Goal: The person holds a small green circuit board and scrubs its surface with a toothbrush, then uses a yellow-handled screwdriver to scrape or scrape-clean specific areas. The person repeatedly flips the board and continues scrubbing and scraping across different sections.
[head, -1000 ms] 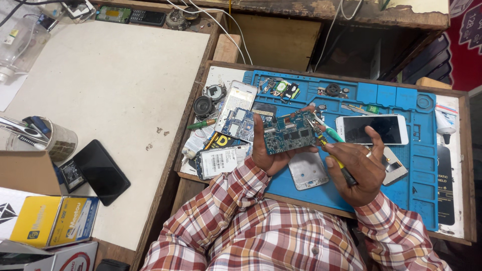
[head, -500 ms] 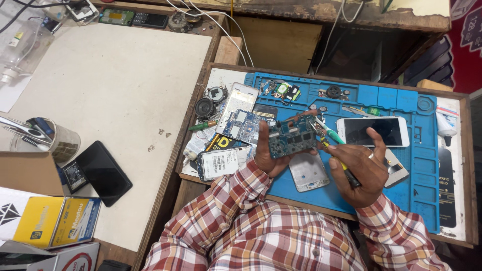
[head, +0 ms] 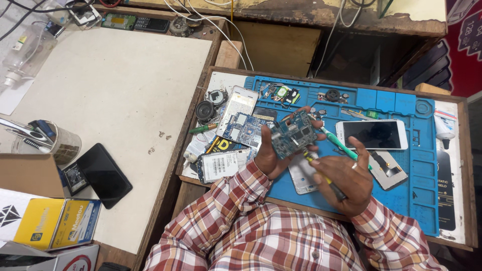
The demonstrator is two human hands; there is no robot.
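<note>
Both plaid-sleeved forearms are raised from the lower edge toward the frame's centre. The left hand (head: 268, 153) is curled in a closed grip; the right hand (head: 346, 178), just right of it, is clenched likewise.

A blue-green circuit board (head: 292, 134) tilted above the blue mat (head: 401, 165), yellow-handled screwdriver (head: 325, 176) just beside it

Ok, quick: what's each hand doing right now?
Left hand: closed on the blue circuit board, raised above the blue mat.
Right hand: closed on a yellow-handled tool at the board's edge.
</note>
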